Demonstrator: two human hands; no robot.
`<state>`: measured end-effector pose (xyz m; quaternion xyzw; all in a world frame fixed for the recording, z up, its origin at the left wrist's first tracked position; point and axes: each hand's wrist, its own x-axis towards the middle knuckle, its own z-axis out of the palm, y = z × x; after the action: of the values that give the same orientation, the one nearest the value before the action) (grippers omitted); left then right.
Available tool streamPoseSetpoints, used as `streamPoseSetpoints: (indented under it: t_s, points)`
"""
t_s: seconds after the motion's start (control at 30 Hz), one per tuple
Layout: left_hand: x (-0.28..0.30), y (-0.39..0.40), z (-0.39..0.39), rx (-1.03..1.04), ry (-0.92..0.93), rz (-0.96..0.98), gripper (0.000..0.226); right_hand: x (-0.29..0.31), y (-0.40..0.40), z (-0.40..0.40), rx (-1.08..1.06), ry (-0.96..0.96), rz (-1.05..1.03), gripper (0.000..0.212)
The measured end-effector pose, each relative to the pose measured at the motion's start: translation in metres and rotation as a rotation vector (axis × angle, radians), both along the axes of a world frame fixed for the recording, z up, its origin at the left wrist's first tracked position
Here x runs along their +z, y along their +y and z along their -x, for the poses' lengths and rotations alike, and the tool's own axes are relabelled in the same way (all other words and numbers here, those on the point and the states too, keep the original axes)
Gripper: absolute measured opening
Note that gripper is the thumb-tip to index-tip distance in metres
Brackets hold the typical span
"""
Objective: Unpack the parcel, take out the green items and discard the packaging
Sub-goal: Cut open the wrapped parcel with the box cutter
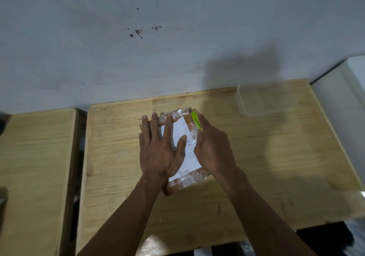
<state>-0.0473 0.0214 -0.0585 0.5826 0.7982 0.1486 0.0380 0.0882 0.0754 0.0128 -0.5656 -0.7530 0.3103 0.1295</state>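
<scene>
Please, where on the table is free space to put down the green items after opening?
Bare wood lies left of the parcel up to the table edge, and along the near edge. Right is free too, before the clear container. The middle is crowded: left hand presses the parcel, right hand holds a green cutter.

Bare forearms (126, 216), no sleeves

Dim, soft picture with wide-angle bending at edges; a broad shadow darkens the wall (237, 68).
</scene>
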Motion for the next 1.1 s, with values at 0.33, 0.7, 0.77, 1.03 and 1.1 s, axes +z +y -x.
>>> streamPoseSetpoints:
  t_s: [0.33, 0.7, 0.77, 1.03, 1.1]
  points:
    - [-0.001, -0.001, -0.001, 0.012, -0.009, -0.003, 0.072, -0.002, 0.0, 0.003, 0.024, -0.069, 0.025, 0.084]
    - [-0.002, -0.001, -0.004, 0.042, -0.039, 0.021, 0.072, 0.016, 0.004, -0.001, 0.081, -0.222, 0.112, 0.069]
    - [-0.003, -0.001, -0.005, 0.042, -0.029, 0.002, 0.072, 0.019, 0.0, -0.004, 0.086, -0.237, 0.118, 0.067]
    - [-0.001, -0.001, -0.005, 0.047, -0.033, 0.048, 0.074, 0.032, -0.005, -0.01, 0.104, -0.228, 0.117, 0.067]
    - [-0.001, -0.001, -0.004, 0.048, -0.04, 0.059, 0.074, 0.032, -0.007, -0.008, 0.099, -0.22, 0.121, 0.065]
